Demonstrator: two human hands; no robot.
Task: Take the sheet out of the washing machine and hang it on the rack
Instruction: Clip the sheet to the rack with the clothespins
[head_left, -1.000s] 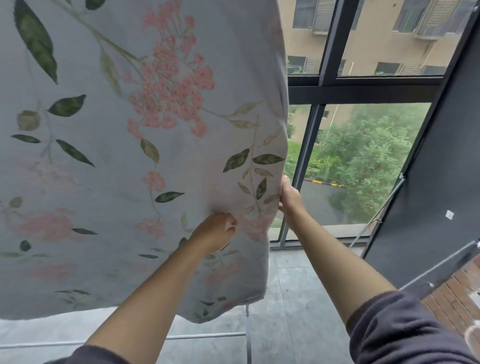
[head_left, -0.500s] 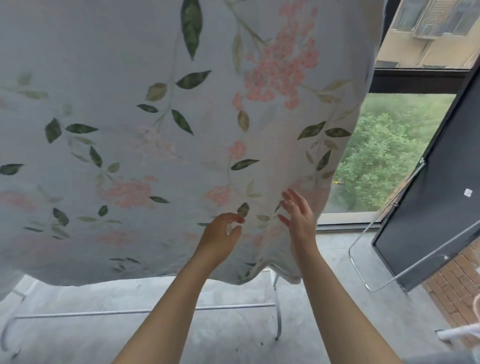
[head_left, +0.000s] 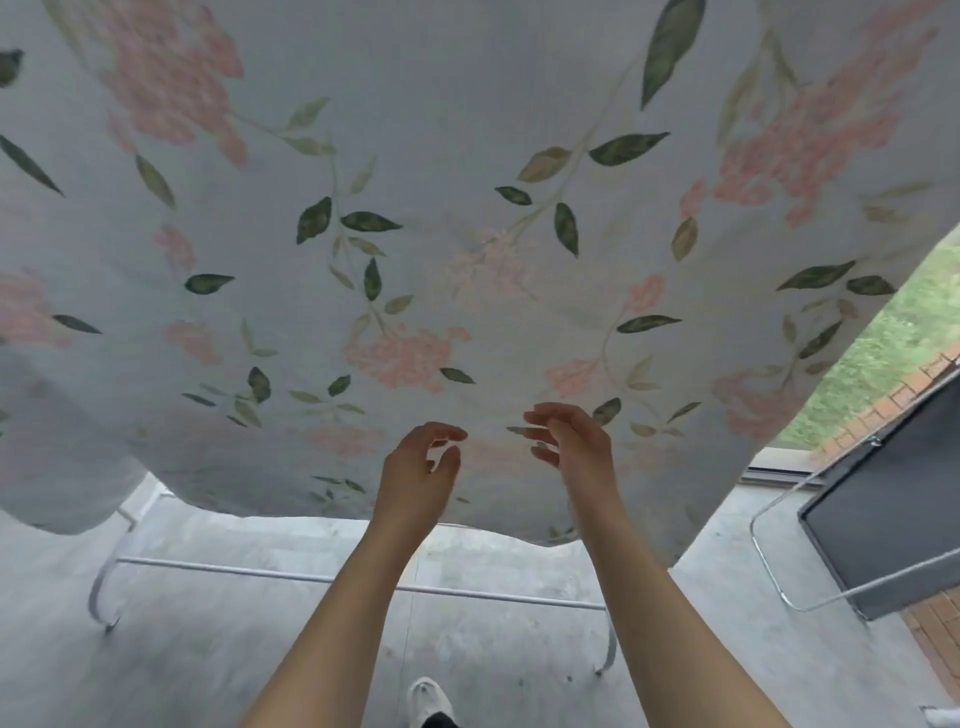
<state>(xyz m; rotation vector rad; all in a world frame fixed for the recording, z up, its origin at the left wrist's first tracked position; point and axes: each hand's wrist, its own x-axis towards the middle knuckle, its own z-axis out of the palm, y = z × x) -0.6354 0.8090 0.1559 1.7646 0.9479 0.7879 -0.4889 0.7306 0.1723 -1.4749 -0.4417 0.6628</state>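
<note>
A pale sheet (head_left: 467, 218) printed with pink flowers and green leaves hangs spread wide in front of me and fills most of the view. Its lower hem hangs above the floor. The rack's white base bar and feet (head_left: 249, 570) show under the hem; its upper rails are hidden by the cloth. My left hand (head_left: 418, 475) is raised in front of the sheet near its lower part, fingers curled loosely and apart, holding nothing. My right hand (head_left: 571, 441) is beside it, fingers apart, just off the cloth.
Grey tiled floor (head_left: 208, 649) lies below. A dark panel with a metal frame (head_left: 883, 519) leans at the right, by a brick strip. A window with greenery (head_left: 904, 343) shows past the sheet's right edge. My white shoe (head_left: 428, 699) is at the bottom.
Both hands let go of the sheet's right edge and now hover open in front of it. My view shifted left and down, so the sheet fills more of the frame.
</note>
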